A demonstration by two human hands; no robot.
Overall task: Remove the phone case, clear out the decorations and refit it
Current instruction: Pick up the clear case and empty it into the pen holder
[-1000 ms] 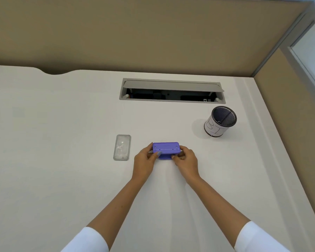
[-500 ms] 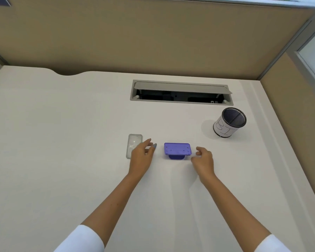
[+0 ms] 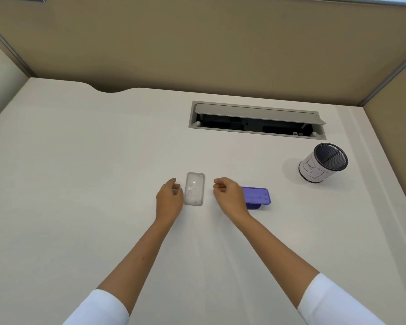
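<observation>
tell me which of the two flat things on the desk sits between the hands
The clear phone case, lying flat between the left hand and right hand. The purple one lies beyond the right hand, partly hidden by it.

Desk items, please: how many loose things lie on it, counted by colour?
Clear: 1, the phone case
Purple: 1, the purple block
Black and white: 1, the mesh pen cup
Total: 3

Lighting: bright, even, diffuse, from above. Shadows: soft, faint; pale one left of mesh cup (image 3: 322, 163) on desk (image 3: 80, 184). Glare: none. Focus: slightly soft overall. Distortion: wide-angle bowing at edges.
</observation>
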